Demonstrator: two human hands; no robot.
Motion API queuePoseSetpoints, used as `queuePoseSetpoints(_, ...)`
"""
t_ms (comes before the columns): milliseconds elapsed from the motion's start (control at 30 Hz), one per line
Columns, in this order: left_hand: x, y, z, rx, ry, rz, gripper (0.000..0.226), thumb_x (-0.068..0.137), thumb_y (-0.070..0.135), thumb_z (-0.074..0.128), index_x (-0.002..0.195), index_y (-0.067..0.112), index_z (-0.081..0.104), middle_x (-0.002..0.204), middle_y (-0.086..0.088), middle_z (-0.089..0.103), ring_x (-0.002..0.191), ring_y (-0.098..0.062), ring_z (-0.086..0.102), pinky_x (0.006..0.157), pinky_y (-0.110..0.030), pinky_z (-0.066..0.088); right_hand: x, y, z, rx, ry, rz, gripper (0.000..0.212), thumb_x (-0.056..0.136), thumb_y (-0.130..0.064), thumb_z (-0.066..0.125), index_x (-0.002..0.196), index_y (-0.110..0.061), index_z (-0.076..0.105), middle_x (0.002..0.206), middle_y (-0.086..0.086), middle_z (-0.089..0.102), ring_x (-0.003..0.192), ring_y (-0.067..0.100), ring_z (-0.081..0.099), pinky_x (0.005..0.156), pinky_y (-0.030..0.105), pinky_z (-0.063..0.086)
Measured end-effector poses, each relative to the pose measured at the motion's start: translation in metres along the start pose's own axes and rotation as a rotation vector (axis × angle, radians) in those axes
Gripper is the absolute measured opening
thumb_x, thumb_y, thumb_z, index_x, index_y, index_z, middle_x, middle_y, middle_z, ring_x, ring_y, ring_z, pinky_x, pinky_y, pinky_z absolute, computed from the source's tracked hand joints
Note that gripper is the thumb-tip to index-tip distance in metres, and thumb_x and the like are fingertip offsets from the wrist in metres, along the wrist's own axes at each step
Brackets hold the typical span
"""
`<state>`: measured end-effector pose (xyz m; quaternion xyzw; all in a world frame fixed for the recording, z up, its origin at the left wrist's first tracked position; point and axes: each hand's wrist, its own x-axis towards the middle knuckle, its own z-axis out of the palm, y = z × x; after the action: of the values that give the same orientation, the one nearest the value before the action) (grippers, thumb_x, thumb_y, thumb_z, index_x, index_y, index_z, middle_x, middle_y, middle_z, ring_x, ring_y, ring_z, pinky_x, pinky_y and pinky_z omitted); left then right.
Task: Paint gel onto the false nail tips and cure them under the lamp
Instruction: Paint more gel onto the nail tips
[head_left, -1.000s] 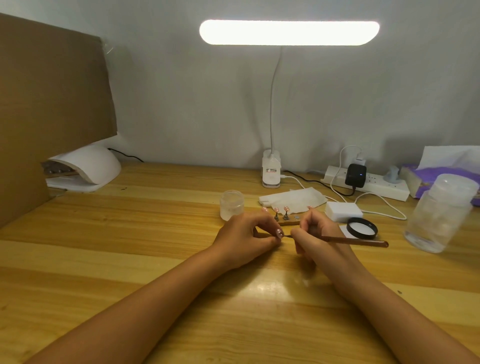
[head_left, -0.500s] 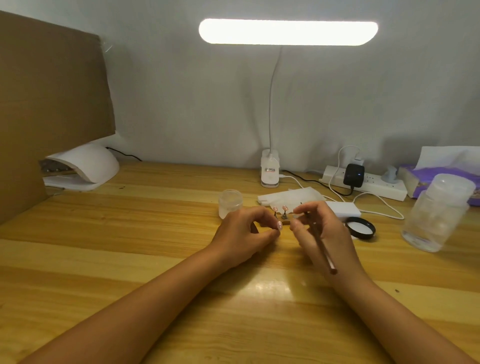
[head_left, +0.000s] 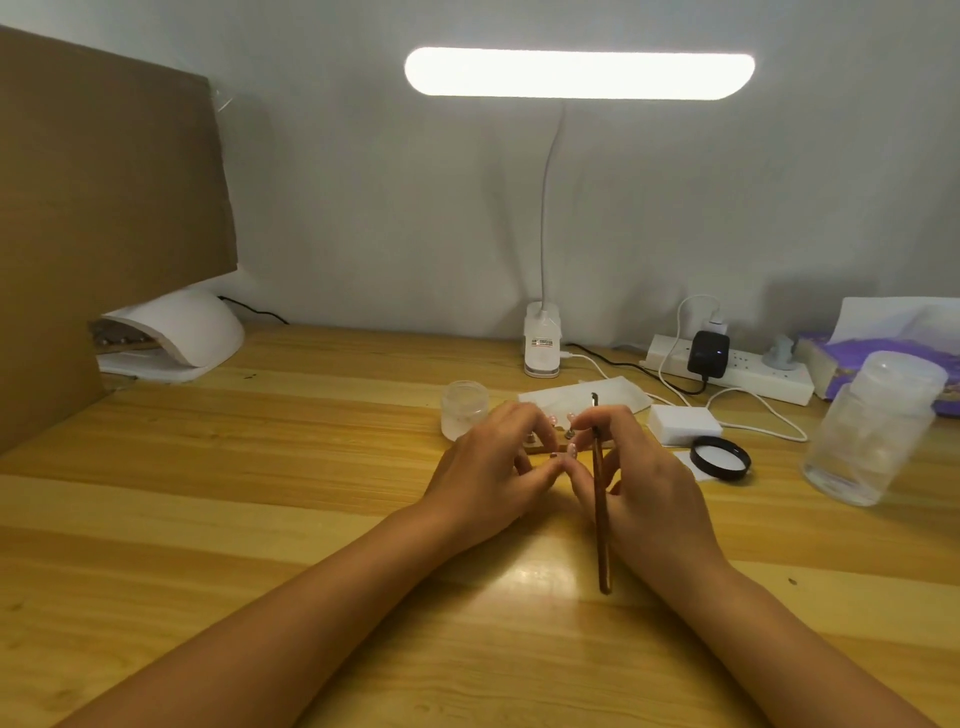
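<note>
The brush (head_left: 600, 514) is pinched in the right hand (head_left: 649, 483), bristles kept up and away, probably so nothing gets smeared. The nail tips (head_left: 570, 417) are steadied between both hands, their stand (head_left: 545, 447) seemingly gripped by the left hand's (head_left: 488, 467) curled fingers.

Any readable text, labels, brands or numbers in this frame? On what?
Label on desk lamp base: printed lines, too small and blurred to read.
Purple tissue pack: pattern or print, unreadable.
No text visible on brush, nail tip holder, jar, power strip.
Nothing legible overall.
</note>
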<state>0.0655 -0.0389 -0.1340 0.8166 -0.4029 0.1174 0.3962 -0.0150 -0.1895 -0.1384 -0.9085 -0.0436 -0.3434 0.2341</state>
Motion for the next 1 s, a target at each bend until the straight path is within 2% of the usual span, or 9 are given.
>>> queuePoseSetpoints(67, 0.000, 0.000, 0.000, 0.118, 0.049, -0.077, 0.024, 0.088, 0.039, 0.069, 0.094, 0.028, 0.048, 0.101, 0.013, 0.051, 0.073, -0.007, 0.056, 0.059, -0.027, 0.047, 0.002, 0.006, -0.004, -0.049, 0.023, -0.025, 0.036, 0.086, -0.025, 0.071, 0.116, -0.026, 0.050, 0.096, -0.010, 0.064, 0.075, 0.008, 0.061, 0.057, 0.035, 0.057)
queuePoseSetpoints(200, -0.002, -0.003, 0.004, 0.366, 0.097, -0.174, 0.036, 0.090, 0.044, 0.061, 0.095, 0.033, 0.027, 0.102, 0.013, 0.044, 0.071, -0.008, 0.039, 0.051, -0.018, 0.021, 0.009, 0.029, -0.017, -0.033, 0.122, 0.112, 0.035, 0.086, -0.025, 0.070, 0.116, -0.020, 0.052, 0.096, -0.010, 0.061, 0.078, 0.010, 0.062, 0.062, 0.038, 0.058)
queuePoseSetpoints(267, -0.001, -0.004, 0.006, 0.375, 0.065, -0.181, 0.036, 0.092, 0.045, 0.059, 0.102, 0.033, 0.026, 0.112, 0.010, 0.051, 0.075, -0.012, 0.044, 0.054, -0.022, 0.025, 0.011, 0.039, -0.020, 0.002, 0.171, 0.200, 0.035, 0.086, -0.025, 0.070, 0.116, -0.019, 0.052, 0.098, -0.006, 0.063, 0.076, 0.010, 0.061, 0.065, 0.038, 0.057)
queuePoseSetpoints(367, 0.003, -0.009, 0.009, 0.368, -0.007, -0.211, 0.039, 0.094, 0.046, 0.056, 0.121, 0.030, 0.031, 0.127, 0.008, 0.059, 0.097, -0.021, 0.061, 0.069, -0.029, 0.037, 0.011, 0.039, -0.017, 0.004, 0.170, 0.207, 0.035, 0.086, -0.023, 0.071, 0.115, -0.018, 0.052, 0.096, -0.007, 0.063, 0.074, 0.008, 0.060, 0.063, 0.037, 0.056)
queuePoseSetpoints(467, 0.006, -0.013, 0.008, 0.293, -0.035, -0.239, 0.041, 0.094, 0.045, 0.059, 0.125, 0.032, 0.035, 0.125, 0.014, 0.060, 0.106, -0.015, 0.060, 0.073, -0.029, 0.040, 0.010, 0.035, -0.014, -0.035, 0.131, 0.150, 0.034, 0.086, -0.022, 0.072, 0.115, -0.020, 0.052, 0.094, -0.013, 0.060, 0.072, 0.008, 0.061, 0.059, 0.038, 0.056)
queuePoseSetpoints(600, 0.005, -0.013, 0.004, 0.201, -0.026, -0.244, 0.042, 0.090, 0.035, 0.064, 0.122, 0.035, 0.037, 0.111, 0.020, 0.057, 0.097, -0.006, 0.055, 0.061, -0.021, 0.033, 0.009, 0.035, -0.014, -0.065, 0.126, 0.118, 0.034, 0.086, -0.019, 0.072, 0.114, -0.021, 0.052, 0.095, -0.013, 0.058, 0.070, 0.006, 0.060, 0.056, 0.036, 0.055)
queuePoseSetpoints(700, 0.005, -0.011, 0.002, 0.159, -0.048, -0.216, 0.045, 0.085, 0.031, 0.067, 0.116, 0.038, 0.035, 0.106, 0.021, 0.056, 0.090, -0.005, 0.053, 0.059, -0.017, 0.032, 0.009, 0.036, -0.015, -0.077, 0.108, 0.114, 0.033, 0.087, -0.020, 0.071, 0.114, -0.022, 0.052, 0.095, -0.012, 0.059, 0.070, 0.006, 0.059, 0.057, 0.036, 0.055)
queuePoseSetpoints(800, 0.003, -0.010, 0.000, 0.158, -0.075, -0.188, 0.047, 0.085, 0.031, 0.068, 0.118, 0.036, 0.035, 0.106, 0.020, 0.055, 0.091, -0.006, 0.054, 0.062, -0.021, 0.036, 0.007, 0.035, -0.014, -0.116, 0.054, 0.079, 0.034, 0.087, -0.022, 0.070, 0.116, -0.023, 0.052, 0.095, -0.009, 0.062, 0.070, 0.008, 0.058, 0.055, 0.035, 0.055)
queuePoseSetpoints(1000, 0.001, -0.008, 0.002, 0.207, -0.080, -0.117, 0.044, 0.087, 0.029, 0.065, 0.120, 0.035, 0.036, 0.109, 0.018, 0.054, 0.085, -0.006, 0.053, 0.057, -0.017, 0.032, 0.007, 0.037, -0.012, -0.143, 0.020, 0.090, 0.037, 0.087, -0.021, 0.071, 0.118, -0.024, 0.052, 0.098, -0.007, 0.065, 0.064, 0.007, 0.055, 0.051, 0.035, 0.055)
